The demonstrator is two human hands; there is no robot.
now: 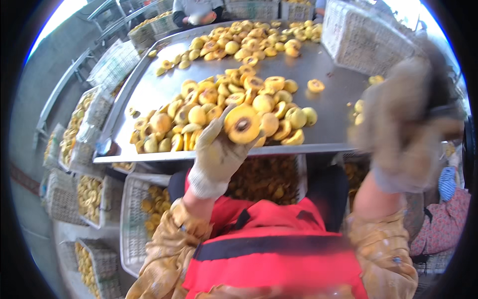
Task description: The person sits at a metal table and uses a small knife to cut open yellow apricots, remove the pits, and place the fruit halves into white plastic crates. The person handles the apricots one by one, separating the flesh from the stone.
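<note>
In my gloved left hand (219,149) is a halved yellow fruit (241,122), cut face up with a dark pit cavity at its middle, held at the table's near edge. My gloved right hand (403,119) is raised at the right, smeared by motion, beside a dark blurred shape; its fingers and any grip are unclear. Behind my left hand, piles of halved and rounded yellow fruit (199,114) lie on the steel table (338,127), with another pile (231,47) farther back.
A plastic crate (363,37) stands on the table's back right. Crates of fruit (89,199) line the left side; another crate (129,224) is below me, with more under the table. A co-worker (196,12) is across the table, another person's sleeve (445,224) at right.
</note>
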